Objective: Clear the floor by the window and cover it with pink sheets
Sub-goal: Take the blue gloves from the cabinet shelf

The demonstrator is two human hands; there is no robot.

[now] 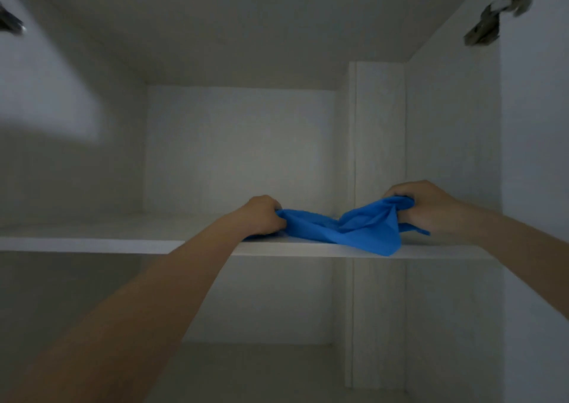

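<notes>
From the head view, both bare arms reach up and forward into a pale, dimly lit cupboard [240, 143]. A white shelf [92, 244] runs across the whole width, and a blue cloth [354, 225] lies bunched on it, toward the shelf's right end and close to its front edge.

The left hand [261, 214] sits at the cloth's left end, its fingers curled tight around a gathered fold, knuckles up, with the heel of the hand low on the shelf. The right hand [428, 208] takes the cloth's right end, fingers and thumb closed around a twisted bundle of fabric that is lifted a little above the shelf. Between the two hands the cloth sags and creases in the middle, and one loose corner hangs just over the shelf's front edge below the right hand.

Behind the right hand a vertical white post [378, 125] rises from the shelf to the top panel of the cupboard, standing in front of the back wall near the right side wall. Below the shelf, a second, darker compartment opens, with the same post going on down through it.

At the upper right corner a metal hinge [492, 17] is fixed to the side wall, blurred. Another hinge [10, 22] shows at the left edge, also blurred.
</notes>
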